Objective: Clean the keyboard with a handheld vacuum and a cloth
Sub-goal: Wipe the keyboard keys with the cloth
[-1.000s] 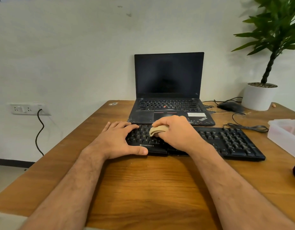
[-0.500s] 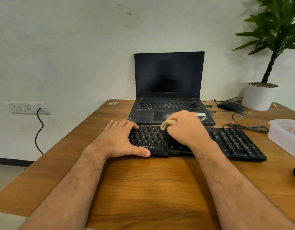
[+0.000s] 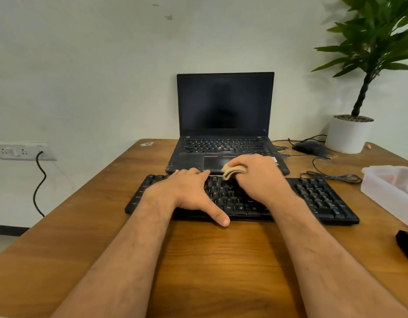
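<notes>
My right hand [image 3: 258, 177] pinches the soft, bunched cloth [image 3: 233, 172] between curled fingers. My left hand [image 3: 187, 191] lies flat, fingers together, pinning the light, rigid keyboard [image 3: 317, 198], which I judge likely to slide otherwise.

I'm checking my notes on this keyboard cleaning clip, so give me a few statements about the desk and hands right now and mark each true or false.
1. The right hand grips a cloth. True.
2. The left hand holds a vacuum. False: it lies flat on the keyboard, fingers straight.
3. The laptop screen is dark. True.
4. The mouse sits left of the laptop. False: it lies to the right, near the plant pot.
5. The laptop lid is closed. False: it stands open.
</notes>
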